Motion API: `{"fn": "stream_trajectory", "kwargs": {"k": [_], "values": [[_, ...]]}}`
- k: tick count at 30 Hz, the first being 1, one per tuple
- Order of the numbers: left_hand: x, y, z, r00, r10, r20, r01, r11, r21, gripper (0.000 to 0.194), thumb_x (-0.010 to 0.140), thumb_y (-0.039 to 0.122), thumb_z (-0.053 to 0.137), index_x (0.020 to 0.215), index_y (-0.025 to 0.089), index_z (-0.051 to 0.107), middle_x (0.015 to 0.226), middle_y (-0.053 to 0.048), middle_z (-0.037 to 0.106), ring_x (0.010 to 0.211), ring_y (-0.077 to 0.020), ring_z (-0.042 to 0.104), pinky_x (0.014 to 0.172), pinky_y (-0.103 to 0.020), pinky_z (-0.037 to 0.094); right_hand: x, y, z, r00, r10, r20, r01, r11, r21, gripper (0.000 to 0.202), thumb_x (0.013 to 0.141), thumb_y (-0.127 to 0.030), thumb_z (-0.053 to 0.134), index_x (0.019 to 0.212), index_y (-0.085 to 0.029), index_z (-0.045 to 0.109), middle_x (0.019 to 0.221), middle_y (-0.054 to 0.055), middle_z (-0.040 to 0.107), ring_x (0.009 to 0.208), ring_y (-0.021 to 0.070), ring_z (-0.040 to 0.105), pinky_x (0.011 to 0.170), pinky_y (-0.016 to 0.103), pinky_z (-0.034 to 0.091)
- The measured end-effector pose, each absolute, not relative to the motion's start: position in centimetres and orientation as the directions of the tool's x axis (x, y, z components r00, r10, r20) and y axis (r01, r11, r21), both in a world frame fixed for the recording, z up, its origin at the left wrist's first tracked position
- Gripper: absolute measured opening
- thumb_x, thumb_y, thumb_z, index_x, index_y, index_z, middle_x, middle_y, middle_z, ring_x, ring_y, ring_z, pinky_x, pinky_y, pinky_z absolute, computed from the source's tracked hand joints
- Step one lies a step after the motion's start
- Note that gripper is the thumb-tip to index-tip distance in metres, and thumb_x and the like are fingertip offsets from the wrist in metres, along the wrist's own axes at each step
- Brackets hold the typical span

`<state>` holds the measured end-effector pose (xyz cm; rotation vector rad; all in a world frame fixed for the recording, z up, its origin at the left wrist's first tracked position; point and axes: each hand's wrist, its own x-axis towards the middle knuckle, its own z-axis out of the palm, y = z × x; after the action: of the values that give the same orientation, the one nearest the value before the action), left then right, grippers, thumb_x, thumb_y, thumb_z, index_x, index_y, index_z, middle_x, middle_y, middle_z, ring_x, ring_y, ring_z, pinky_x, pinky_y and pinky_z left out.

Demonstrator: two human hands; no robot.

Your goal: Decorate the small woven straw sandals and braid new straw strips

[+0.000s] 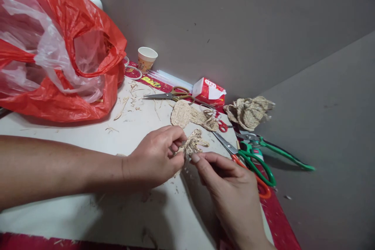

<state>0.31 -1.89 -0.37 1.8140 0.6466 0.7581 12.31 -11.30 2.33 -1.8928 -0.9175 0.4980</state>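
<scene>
A small beige piece of braided straw [195,140] is held up over the table, between both hands. My left hand [159,154] grips its left side with curled fingers. At its lower edge, the thumb and forefinger of my right hand [231,187] are pinched together on the straw. My own fingers partly hide the piece. Just behind it lies another woven straw piece [180,114] with a round, flat end and a longer braided part. Scissors with green and orange handles [231,146] lie to the right, close to my right hand.
A large red plastic bag [99,97] fills the left side. Along the wall stand a paper cup [147,58] and a tissue pack [208,93], with brown-handled scissors [172,94] in front. Green-handled pruners [281,152] and a straw bundle [249,111] lie right. Straw scraps litter the white tabletop [131,136].
</scene>
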Motion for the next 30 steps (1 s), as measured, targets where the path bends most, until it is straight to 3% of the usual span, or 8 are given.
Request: {"fn": "stream_trajectory", "kwargs": {"k": [8, 17, 22, 26, 30], "values": [[0.3, -2.0, -0.5, 0.687, 0.656, 0.312, 0.093, -0.506, 0.857, 0.011, 0.073, 0.009, 0.048, 0.077, 0.019, 0.05, 0.076, 0.0, 0.053, 0.069, -0.0118, 0.048, 0.065, -0.024, 0.041, 12.1, -11.5, 2.0, 0.606, 0.794, 0.045, 0.371, -0.233, -0.899, 0.018, 0.069, -0.034, 0.07, 0.065, -0.017, 0.07, 0.051, -0.001, 0.058, 0.046, 0.0112, 0.048, 0.043, 0.021, 0.04], [0.7, -1.6, -0.6, 0.673, 0.671, 0.312, 0.087, -0.491, 0.867, 0.009, 0.075, 0.014, 0.054, 0.08, 0.02, 0.049, 0.077, 0.001, 0.05, 0.069, -0.0115, 0.049, 0.066, -0.023, 0.041, 13.0, -11.5, 1.6, 0.573, 0.819, -0.008, 0.311, -0.227, -0.923, 0.023, 0.072, -0.039, 0.07, 0.07, -0.016, 0.069, 0.06, 0.001, 0.064, 0.054, 0.0116, 0.053, 0.049, 0.02, 0.042], [0.6, -1.2, -0.8, 0.7, 0.658, 0.279, 0.123, -0.496, 0.86, 0.008, 0.079, 0.017, 0.053, 0.086, 0.02, 0.05, 0.076, 0.002, 0.054, 0.067, -0.0115, 0.05, 0.064, -0.024, 0.04, 13.1, -11.4, 1.8, 0.515, 0.857, 0.004, 0.351, -0.207, -0.913, 0.023, 0.078, -0.039, 0.066, 0.075, -0.017, 0.067, 0.059, -0.001, 0.059, 0.055, 0.0114, 0.051, 0.049, 0.02, 0.039], [0.6, -0.9, -1.0, 0.718, 0.605, 0.343, 0.131, -0.602, 0.787, 0.004, 0.082, 0.02, 0.051, 0.086, 0.02, 0.05, 0.074, 0.002, 0.054, 0.066, -0.0121, 0.05, 0.062, -0.024, 0.038, 13.2, -11.4, 1.9, 0.486, 0.874, 0.018, 0.39, -0.198, -0.899, 0.025, 0.081, -0.041, 0.062, 0.079, -0.017, 0.066, 0.051, -0.005, 0.047, 0.053, 0.0106, 0.045, 0.047, 0.02, 0.034], [0.7, -0.6, -1.0, 0.72, 0.556, 0.415, 0.145, -0.706, 0.693, 0.002, 0.084, 0.02, 0.048, 0.085, 0.019, 0.05, 0.072, 0.001, 0.054, 0.064, -0.0126, 0.048, 0.061, -0.025, 0.036, 13.3, -11.4, 1.7, 0.466, 0.884, 0.019, 0.404, -0.194, -0.894, 0.027, 0.084, -0.043, 0.059, 0.08, -0.017, 0.065, 0.059, -0.003, 0.053, 0.055, 0.0099, 0.044, 0.05, 0.02, 0.035]]}}
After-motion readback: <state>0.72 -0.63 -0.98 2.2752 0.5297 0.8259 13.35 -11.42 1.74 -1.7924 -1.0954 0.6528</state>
